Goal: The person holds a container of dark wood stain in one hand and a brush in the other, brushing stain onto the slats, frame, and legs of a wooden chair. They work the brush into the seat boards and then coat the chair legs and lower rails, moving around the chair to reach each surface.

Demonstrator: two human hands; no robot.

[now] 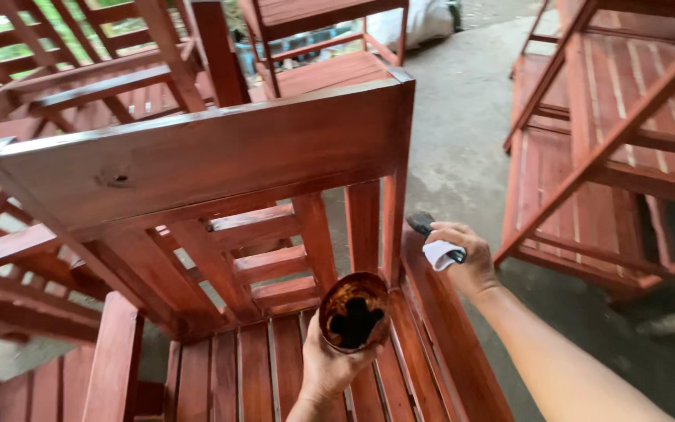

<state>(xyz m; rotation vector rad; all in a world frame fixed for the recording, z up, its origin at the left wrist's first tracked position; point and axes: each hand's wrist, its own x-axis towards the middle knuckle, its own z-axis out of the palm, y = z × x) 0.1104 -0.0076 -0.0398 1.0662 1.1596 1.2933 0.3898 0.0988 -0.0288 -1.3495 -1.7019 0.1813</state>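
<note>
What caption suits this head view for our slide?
Left hand holds a stain-filled can; right hand holds a brush by a red wooden chair.

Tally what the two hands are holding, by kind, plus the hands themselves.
Hands: 2, left hand and right hand
Stain-smeared cups: 1, cup in the left hand
Dark brushes: 1, brush in the right hand
White cloths: 1, cloth in the right hand
Total: 5

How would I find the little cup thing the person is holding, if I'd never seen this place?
Start at the big reddish-brown wooden chair tipped over in the middle. Below its slats, the person's left hand lifts a small round tin by its base. It is the only round thing among all the straight boards, and its inside is dark and smeared with stain.
</note>
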